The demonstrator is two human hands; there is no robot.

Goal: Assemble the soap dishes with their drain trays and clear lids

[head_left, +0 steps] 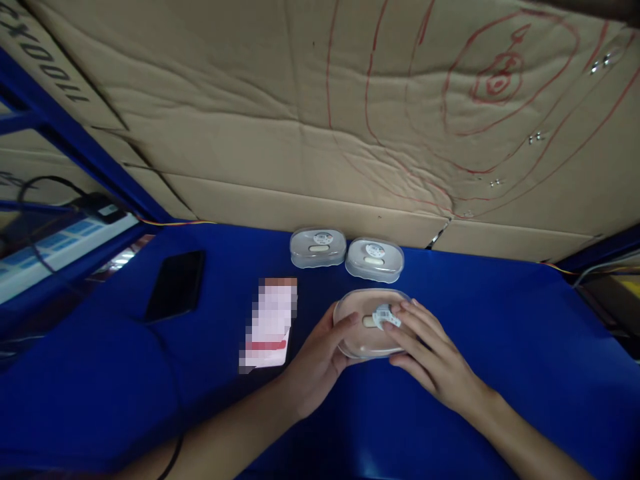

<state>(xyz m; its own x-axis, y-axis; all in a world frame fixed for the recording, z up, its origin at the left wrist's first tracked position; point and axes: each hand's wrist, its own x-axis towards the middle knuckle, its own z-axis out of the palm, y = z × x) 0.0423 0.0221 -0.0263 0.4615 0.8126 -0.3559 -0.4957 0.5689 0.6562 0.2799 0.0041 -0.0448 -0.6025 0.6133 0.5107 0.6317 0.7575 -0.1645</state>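
Observation:
A clear oval plastic case (356, 340) is held above the blue table, with a pale oblong piece and a round white label (386, 317) on its top. My left hand (323, 363) grips the case's left side, thumb on top and fingers beneath. Over the right side lies my right hand (430, 350), its fingers apart and fingertips touching the label and the case's edge. Two similar clear cases, one on the left (318, 248) and one on the right (375, 261), sit side by side behind the held one.
A lit phone with a blurred screen (270, 325) lies left of my hands on the blue table (500, 320). Farther left are a dark phone (176, 285) and a black cable (173, 380). Behind stands a cardboard wall (240, 133) with red drawings; blue frame bars flank it.

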